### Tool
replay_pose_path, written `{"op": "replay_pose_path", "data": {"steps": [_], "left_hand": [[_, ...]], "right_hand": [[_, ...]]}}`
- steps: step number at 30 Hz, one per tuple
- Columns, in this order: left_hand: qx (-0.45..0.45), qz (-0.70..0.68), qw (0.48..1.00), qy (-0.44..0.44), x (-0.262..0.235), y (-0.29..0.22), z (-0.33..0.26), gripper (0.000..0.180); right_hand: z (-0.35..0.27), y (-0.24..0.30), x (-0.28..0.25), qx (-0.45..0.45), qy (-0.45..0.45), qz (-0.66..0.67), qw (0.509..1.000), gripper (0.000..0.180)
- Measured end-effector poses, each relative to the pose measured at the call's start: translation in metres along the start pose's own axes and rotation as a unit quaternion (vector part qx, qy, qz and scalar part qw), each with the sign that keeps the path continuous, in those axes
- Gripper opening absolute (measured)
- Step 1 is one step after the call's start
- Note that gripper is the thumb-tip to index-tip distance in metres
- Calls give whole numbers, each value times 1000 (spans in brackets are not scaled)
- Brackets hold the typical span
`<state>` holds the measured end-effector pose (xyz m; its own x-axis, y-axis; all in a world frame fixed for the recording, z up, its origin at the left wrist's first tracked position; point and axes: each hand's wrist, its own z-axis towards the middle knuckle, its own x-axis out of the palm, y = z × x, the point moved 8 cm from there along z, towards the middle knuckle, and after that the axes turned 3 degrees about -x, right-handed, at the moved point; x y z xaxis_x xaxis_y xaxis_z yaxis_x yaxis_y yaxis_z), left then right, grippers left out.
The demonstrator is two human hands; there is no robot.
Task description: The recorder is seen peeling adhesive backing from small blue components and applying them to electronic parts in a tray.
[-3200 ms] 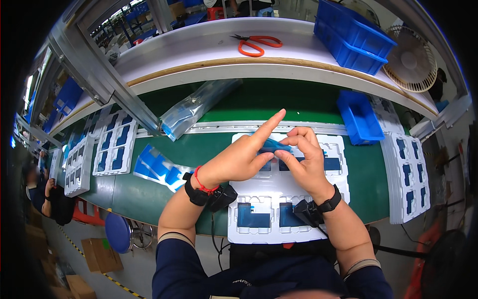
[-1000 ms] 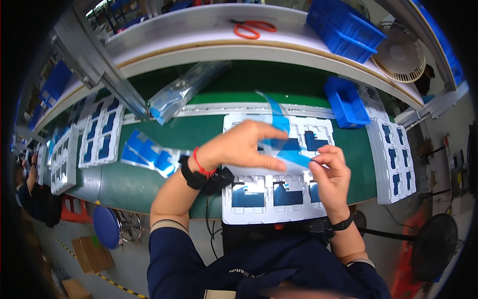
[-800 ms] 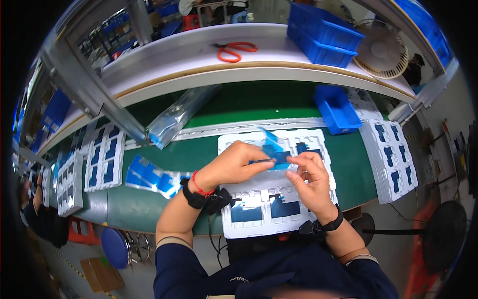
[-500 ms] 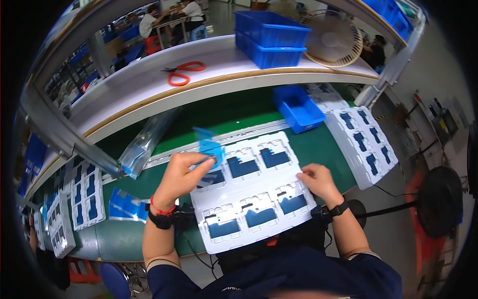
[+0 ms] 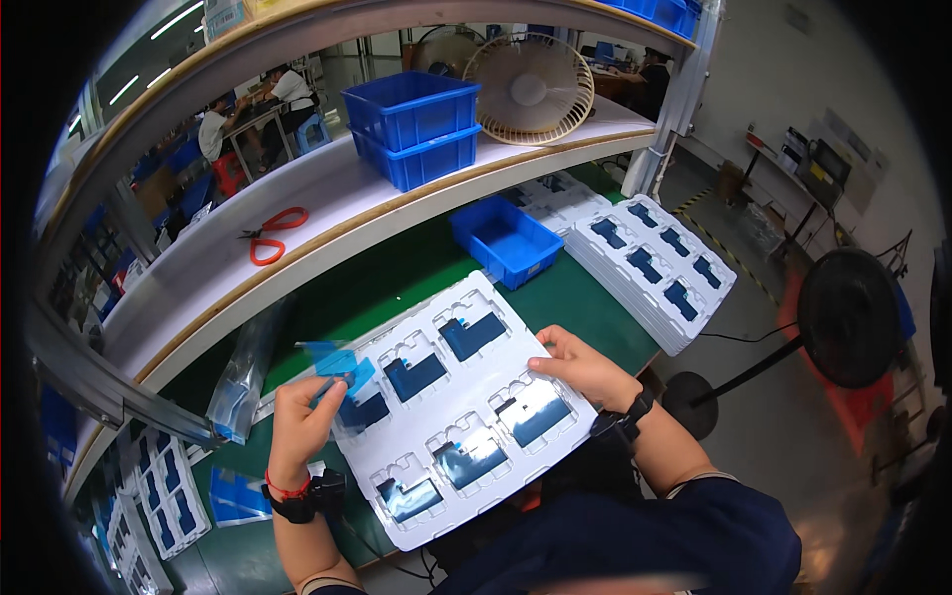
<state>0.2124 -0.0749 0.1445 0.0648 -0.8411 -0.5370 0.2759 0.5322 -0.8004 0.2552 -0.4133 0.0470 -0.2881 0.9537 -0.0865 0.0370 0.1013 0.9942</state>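
1. Over the back left compartment of the white tray (image 5: 441, 405), the left hand (image 5: 300, 409) pinches a piece of blue film (image 5: 357, 369) between its thumb and bent fingers. The film sticks out past the fingertips, toward the back and the right.
2. On the upper shelf at the far left, one pale box (image 5: 224, 17) carries some print, but it is too small to be told. Small light marks are on several of the dark blue parts (image 5: 476, 337); these also I cannot make out.
3. From the lower edge, the left forearm rises almost straight, with a red cord (image 5: 288, 488) and a black band at the wrist. The right forearm comes from the lower right and leans to the left, also with a black band.
4. At the right edge of the tray is the right hand (image 5: 585, 369). Its thumb lies over the rim and its fingers are bent; whether it pinches the rim firmly, I cannot tell.
5. Before the person, the tray lies at a slant, with dark blue parts in two rows of three compartments.
6. Behind it, on the green bench (image 5: 600, 322), stand a blue bin (image 5: 524, 270) and, to the right, a stack of white trays (image 5: 607, 268).
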Motion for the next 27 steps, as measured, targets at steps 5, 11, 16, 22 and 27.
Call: {"op": "replay_pose_path", "data": {"steps": [5, 11, 16, 22, 27], "left_hand": [[-20, 17, 1000, -15, -10, 5, -1, 20], [-2, -1, 998, -65, -29, -1, -7, 20], [-8, -3, 998, -66, -28, 7, -7, 21], [-13, 5, 999, -38, -9, 1, -1, 21], [-15, 12, 999, -28, -6, 2, 0, 21]], "right_hand": [[-14, 17, 18, 6, 84, 228, 970, 41], [-47, 41, -53, -96, -56, 225, 968, 44], [-93, 39, -159, -156, -227, 216, 937, 38], [-130, -5, -280, -263, -413, 227, 842, 32], [-126, -63, -328, -194, -552, 169, 793, 34]]}}
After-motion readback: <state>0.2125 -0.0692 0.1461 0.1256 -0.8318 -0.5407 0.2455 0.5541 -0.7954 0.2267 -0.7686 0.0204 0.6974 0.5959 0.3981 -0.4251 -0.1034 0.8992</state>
